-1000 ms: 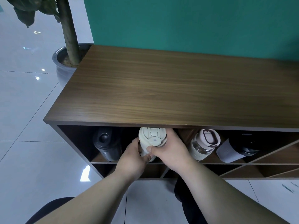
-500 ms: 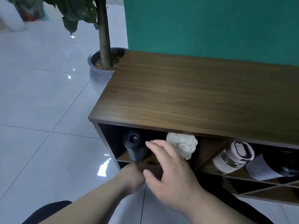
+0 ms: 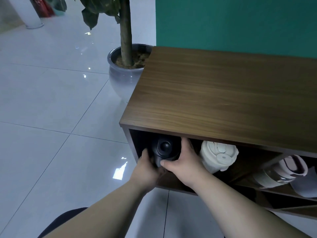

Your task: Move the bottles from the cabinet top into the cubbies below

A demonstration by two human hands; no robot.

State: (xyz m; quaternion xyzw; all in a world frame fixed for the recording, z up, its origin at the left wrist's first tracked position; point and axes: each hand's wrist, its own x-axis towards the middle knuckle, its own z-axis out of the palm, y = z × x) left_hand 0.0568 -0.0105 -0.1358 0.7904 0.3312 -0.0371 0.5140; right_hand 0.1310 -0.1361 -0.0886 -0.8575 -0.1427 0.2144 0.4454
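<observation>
A black bottle (image 3: 165,148) lies in the leftmost cubby of the wooden cabinet (image 3: 214,103), its lid facing me. My left hand (image 3: 147,167) grips its left side and my right hand (image 3: 184,160) wraps its right side and underside. A cream bottle (image 3: 218,157) lies in the cubby to the right, untouched. Further right lie a clear bottle with a pink lid (image 3: 281,172) and a grey bottle (image 3: 307,184), cut off by the frame edge. The cabinet top holds no bottles.
A potted plant in a grey ceramic pot (image 3: 122,78) stands on the floor against the cabinet's left end. Glossy white floor tiles (image 3: 51,117) spread to the left. A teal wall (image 3: 240,23) rises behind the cabinet. Lower diagonal cubbies (image 3: 283,201) are dark.
Both hands let go of the cream bottle, now lying in its cubby, and moved left onto the black bottle. My view swung left as well.
</observation>
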